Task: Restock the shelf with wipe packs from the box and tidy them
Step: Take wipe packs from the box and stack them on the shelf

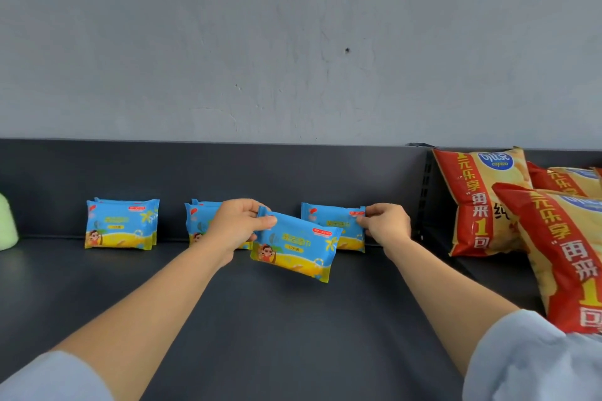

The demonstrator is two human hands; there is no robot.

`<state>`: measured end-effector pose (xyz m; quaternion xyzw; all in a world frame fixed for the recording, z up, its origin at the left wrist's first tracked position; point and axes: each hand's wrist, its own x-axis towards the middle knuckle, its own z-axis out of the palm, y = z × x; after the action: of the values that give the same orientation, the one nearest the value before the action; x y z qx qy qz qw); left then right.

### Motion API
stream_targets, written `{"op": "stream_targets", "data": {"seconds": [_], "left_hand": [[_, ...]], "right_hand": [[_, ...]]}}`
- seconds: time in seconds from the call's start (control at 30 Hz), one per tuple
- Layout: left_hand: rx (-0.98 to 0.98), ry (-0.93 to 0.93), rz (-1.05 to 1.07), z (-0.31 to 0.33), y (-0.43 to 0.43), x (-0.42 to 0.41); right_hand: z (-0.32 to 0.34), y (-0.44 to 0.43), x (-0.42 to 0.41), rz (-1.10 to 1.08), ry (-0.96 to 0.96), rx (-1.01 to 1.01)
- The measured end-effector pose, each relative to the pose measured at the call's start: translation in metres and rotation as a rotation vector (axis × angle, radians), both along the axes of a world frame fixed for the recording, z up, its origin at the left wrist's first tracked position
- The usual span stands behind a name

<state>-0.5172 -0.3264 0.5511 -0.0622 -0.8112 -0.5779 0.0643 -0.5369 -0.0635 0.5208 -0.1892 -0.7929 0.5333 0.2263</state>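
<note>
Blue-yellow wipe pack (pixel 294 246), likely light, soft, slick, hangs tilted mid-frame over the shelf (pixel 293 335); left hand (pixel 237 225) fingers (pixel 265 221) pinch its top-left seam, the surest hold. Right hand (pixel 387 225) pinches the edge of a standing pack (pixel 325 216).

Raised off the shelf (pixel 293 319), tilted, pinched at its top-left corner by the left hand (pixel 237 225): held pack (pixel 293 246). Just behind-left of it, middle packs (pixel 200 221), upright against the back panel (pixel 260 172). Just behind-right, right pack (pixel 332 225), corner pinched by the right hand (pixel 387 226). Well left, left packs (pixel 120 225). Well right, past the divider (pixel 423 192), chip bags (pixel 482 202).
</note>
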Motion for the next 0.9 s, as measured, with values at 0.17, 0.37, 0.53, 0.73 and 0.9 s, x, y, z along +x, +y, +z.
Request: {"op": "stream_targets", "data": {"seconds": [0.17,0.37,0.53,0.73,0.9], "left_hand": [[-0.006,0.002,-0.008,-0.002,0.006,-0.002],[0.015,-0.009,-0.018,-0.005,0.017,-0.005],[0.029,-0.027,-0.022,-0.009,0.031,-0.01],[0.08,-0.079,0.0,-0.018,0.055,-0.023],[0.117,-0.114,0.026,-0.027,0.068,-0.039]], "right_hand": [[-0.003,0.001,-0.003,-0.013,0.004,0.024],[-0.004,0.001,-0.004,0.006,0.001,0.042],[-0.005,0.005,-0.001,0.02,-0.008,0.039],[-0.005,0.017,0.004,0.061,-0.063,0.043],[0.001,0.017,0.018,0.194,-0.08,-0.004]]}}
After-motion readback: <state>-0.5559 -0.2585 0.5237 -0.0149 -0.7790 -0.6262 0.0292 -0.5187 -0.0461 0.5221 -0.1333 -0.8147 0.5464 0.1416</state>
